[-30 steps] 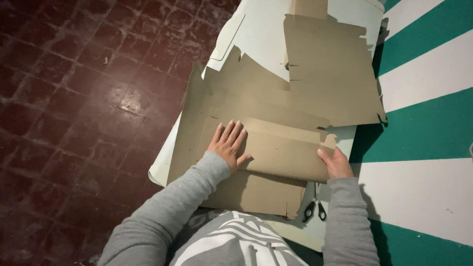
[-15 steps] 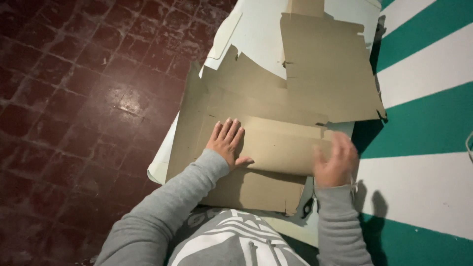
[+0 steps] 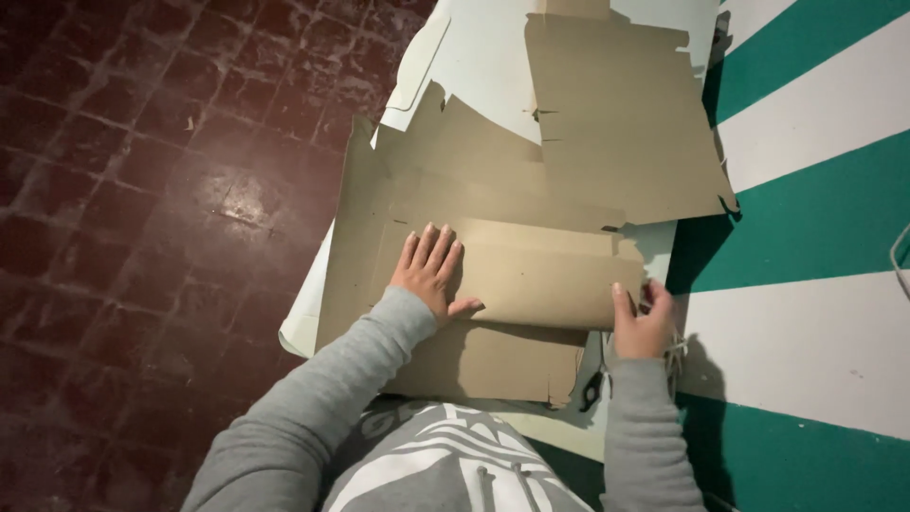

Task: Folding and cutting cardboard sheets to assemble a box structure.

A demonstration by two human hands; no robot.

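A brown cardboard sheet (image 3: 493,237) lies flat across the middle of the frame, its near part curled over into a rolled flap (image 3: 540,284) that runs left to right just below centre. The left hand (image 3: 431,270) rests on the left end of this roll, palm down with the fingers spread flat and the thumb angled out along the fold. The right hand (image 3: 643,322) is at the roll's right end, at centre right of the frame; its thumb points up against the cardboard edge and the fingers curl around behind it, so it looks to be pinching that end, though the fingertips themselves are hidden by the cardboard and the hand's own back.

A second brown cardboard piece (image 3: 616,123) with ragged, notched edges overlaps the sheet toward the upper middle, and its top runs out of the frame. Beneath both lies a white board (image 3: 474,57), showing at the top and again as a pale corner at lower left of the stack.

Below the roll's right end a pair of scissors (image 3: 592,387) is mostly in shadow; only dark handle loops can be made out. Grey sleeves (image 3: 322,417) fill the bottom of the frame. Dark red floor tiles (image 3: 142,190) cover the left side, and a green-and-white striped surface (image 3: 806,237) the right.
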